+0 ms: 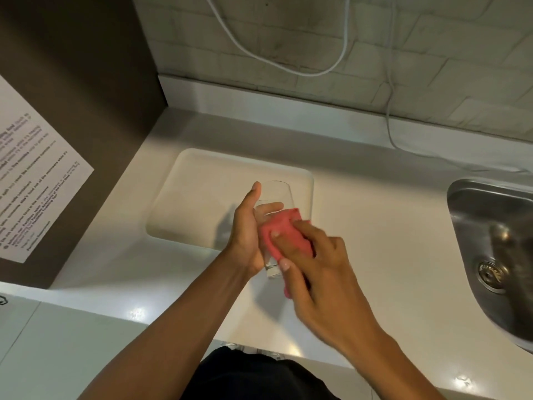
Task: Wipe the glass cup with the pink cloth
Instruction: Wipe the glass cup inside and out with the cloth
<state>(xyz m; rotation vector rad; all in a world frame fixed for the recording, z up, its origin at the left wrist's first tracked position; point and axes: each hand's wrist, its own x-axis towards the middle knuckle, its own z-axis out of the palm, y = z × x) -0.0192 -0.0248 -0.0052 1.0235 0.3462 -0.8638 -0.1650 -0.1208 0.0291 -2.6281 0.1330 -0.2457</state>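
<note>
A clear glass cup [275, 193] is held tilted above the counter, rim pointing away from me, base toward me. My left hand [245, 229] wraps its left side, thumb along the wall. My right hand [320, 272] presses a pink cloth [284, 230] against the cup's right side and lower half. The cloth hides much of the glass, and a fold of it hangs below my right fingers.
Under the hands lies a white tray [184, 197] on the white counter [375, 226]. A steel sink [496, 249] with a drain sits at the right. A dark cabinet side with a printed notice [31, 180] stands at the left. A white cable [389, 116] hangs down the tiled wall.
</note>
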